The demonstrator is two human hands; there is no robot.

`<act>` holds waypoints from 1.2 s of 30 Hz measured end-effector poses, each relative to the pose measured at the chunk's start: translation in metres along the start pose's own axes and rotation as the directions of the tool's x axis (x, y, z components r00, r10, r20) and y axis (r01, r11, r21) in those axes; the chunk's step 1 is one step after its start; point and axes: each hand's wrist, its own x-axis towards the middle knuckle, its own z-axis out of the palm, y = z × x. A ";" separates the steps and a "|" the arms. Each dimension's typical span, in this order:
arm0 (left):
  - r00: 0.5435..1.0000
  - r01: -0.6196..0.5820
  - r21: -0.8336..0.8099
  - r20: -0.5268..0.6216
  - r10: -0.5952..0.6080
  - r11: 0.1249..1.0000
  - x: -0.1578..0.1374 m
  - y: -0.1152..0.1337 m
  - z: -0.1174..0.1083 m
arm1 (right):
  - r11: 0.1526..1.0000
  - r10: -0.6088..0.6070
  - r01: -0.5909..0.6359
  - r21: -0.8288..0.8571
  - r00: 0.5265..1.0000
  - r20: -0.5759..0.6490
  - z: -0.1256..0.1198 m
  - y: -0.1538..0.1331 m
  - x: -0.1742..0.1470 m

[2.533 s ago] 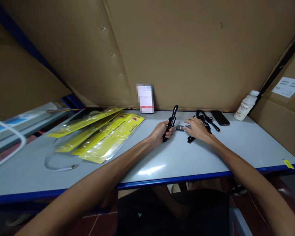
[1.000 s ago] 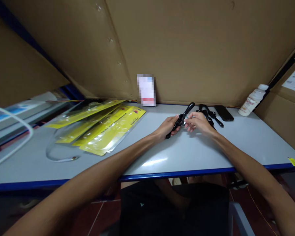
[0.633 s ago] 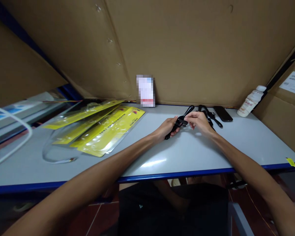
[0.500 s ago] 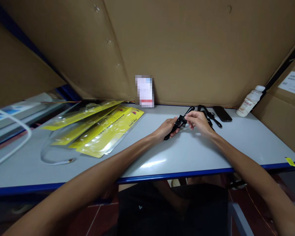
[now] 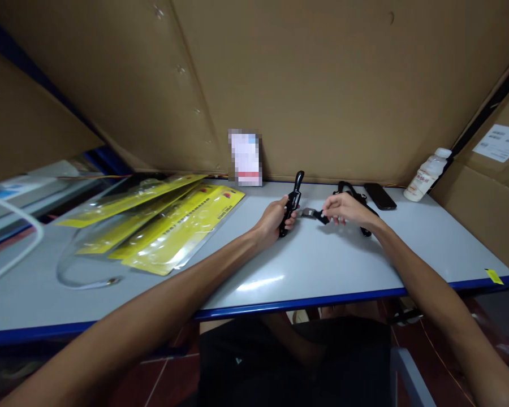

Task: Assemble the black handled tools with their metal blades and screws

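Note:
My left hand (image 5: 275,219) is wrapped around a black spokeshave body (image 5: 294,202), whose upper handle points away toward the cardboard wall. To its right, the fingers of my right hand (image 5: 343,209) pinch a small black cap piece (image 5: 321,217). A grey metal blade (image 5: 309,213) shows at the left end of that cap, in the gap between both hands; whether it is attached cannot be made out. Behind my right hand, more black spokeshaves (image 5: 365,231) lie partly hidden on the table.
Yellow-backed clear blister packs (image 5: 186,226) fan out on the left of the white table (image 5: 254,265). A cable (image 5: 85,285) lies near them. A blurred upright card or screen (image 5: 246,158) leans at the back. A dark phone (image 5: 380,196) and white bottle (image 5: 427,176) stand right.
My hands have moved apart. The cap and blade have come away from the spokeshave in my right hand, while my left hand has turned the body more upright.

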 end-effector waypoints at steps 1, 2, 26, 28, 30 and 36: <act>1.000 0.011 -0.014 -0.009 -0.011 1.000 0.001 0.001 0.000 | 0.997 -0.004 0.008 -0.074 0.998 0.058 0.001 0.003 0.000; 1.000 0.017 -0.024 -0.013 -0.017 1.000 0.001 0.001 0.000 | 0.989 -0.012 0.025 -0.142 0.996 0.088 0.004 0.006 0.000; 0.999 -0.035 -0.029 -0.033 0.034 0.999 0.003 -0.001 0.006 | 0.831 -0.047 -0.023 -0.555 0.992 -0.113 0.032 0.003 0.035; 0.999 -0.038 -0.014 -0.012 0.038 0.999 0.002 -0.001 0.006 | 0.849 -0.051 -0.029 -0.527 0.989 -0.136 0.032 0.001 0.034; 0.999 -0.041 0.000 0.007 0.041 0.999 0.001 -0.002 0.006 | 0.888 -0.083 0.002 -0.459 0.984 -0.155 0.033 0.001 0.033; 0.996 -0.094 0.055 0.017 0.093 0.994 -0.006 -0.003 0.007 | 0.999 -0.026 0.033 0.037 0.984 -0.177 0.031 -0.004 0.020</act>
